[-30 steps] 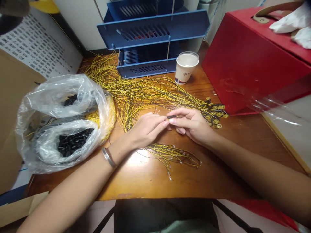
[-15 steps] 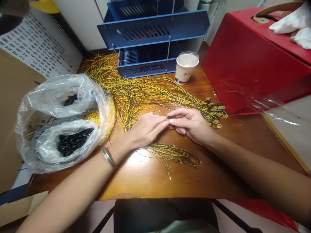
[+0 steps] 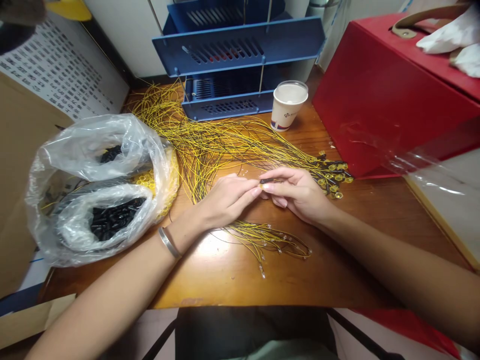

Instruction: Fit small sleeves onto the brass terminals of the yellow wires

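Observation:
My right hand (image 3: 300,194) pinches a small black plastic sleeve (image 3: 267,180) between thumb and fingers, above the middle of the table. My left hand (image 3: 227,200) is closed, its thumb and forefinger tips meeting the sleeve's left end; what they grip is hidden. A spot of yellow shows by my right thumb tip. Below my hands lies a bundle of yellow and black wires (image 3: 255,235) with small clear bulbs at their ends. Beyond them stretches a larger wire bundle (image 3: 225,135), ending at the right in black sleeves with yellow caps (image 3: 333,175).
At the left, a clear plastic bag (image 3: 41,210) holds inner bags of black sleeves (image 3: 116,217) and loose yellow caps (image 3: 170,190). A paper cup (image 3: 287,112) stands before a blue file rack (image 3: 240,47). A red box (image 3: 382,100) is at the right.
Both hands stay almost in place, still meeting at the black sleeve. A bit of yellow now shows at the right thumb tip. The whole view has shifted slightly.

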The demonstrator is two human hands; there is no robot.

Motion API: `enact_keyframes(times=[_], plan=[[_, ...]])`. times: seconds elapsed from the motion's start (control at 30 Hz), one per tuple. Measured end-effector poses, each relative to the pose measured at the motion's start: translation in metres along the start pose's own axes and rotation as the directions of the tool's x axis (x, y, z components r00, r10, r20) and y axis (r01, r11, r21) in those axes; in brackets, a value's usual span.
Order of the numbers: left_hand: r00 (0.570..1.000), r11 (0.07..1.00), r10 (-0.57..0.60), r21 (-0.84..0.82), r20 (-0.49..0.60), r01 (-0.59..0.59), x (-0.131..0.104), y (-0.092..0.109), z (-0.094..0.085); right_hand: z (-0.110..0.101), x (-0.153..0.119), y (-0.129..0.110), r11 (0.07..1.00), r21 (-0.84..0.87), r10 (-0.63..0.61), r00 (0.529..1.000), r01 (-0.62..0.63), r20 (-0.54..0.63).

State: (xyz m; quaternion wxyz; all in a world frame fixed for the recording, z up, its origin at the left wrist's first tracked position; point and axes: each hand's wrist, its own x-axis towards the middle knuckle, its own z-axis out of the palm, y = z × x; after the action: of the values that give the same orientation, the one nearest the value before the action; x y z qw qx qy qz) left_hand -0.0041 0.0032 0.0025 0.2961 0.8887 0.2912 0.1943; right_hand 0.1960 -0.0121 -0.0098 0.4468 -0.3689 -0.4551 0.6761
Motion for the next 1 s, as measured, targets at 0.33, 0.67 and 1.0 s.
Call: enact_keyframes(times=[0.33, 0.67, 1.0], plan=[[1.000, 1.000, 0.014, 0.014, -0.006, -0.014, 0.0000, -0.0005, -0.0007, -0.0007, 0.0005, 0.0014, 1.000, 0.004, -0.005, 1.000, 0.005, 0.007], [1.000, 1.000, 0.020, -0.017, -0.012, -0.020, -0.0014, -0.0011, -0.0001, -0.0013, 0.0004, -0.0001, 0.999, 0.036, -0.010, 0.999, 0.009, 0.045], [1.000, 0.999, 0.028, -0.028, -0.005, -0.028, -0.0010, -0.0012, -0.0012, -0.0016, -0.0003, 0.0009, 1.000, 0.002, -0.009, 0.999, 0.009, 0.048]])
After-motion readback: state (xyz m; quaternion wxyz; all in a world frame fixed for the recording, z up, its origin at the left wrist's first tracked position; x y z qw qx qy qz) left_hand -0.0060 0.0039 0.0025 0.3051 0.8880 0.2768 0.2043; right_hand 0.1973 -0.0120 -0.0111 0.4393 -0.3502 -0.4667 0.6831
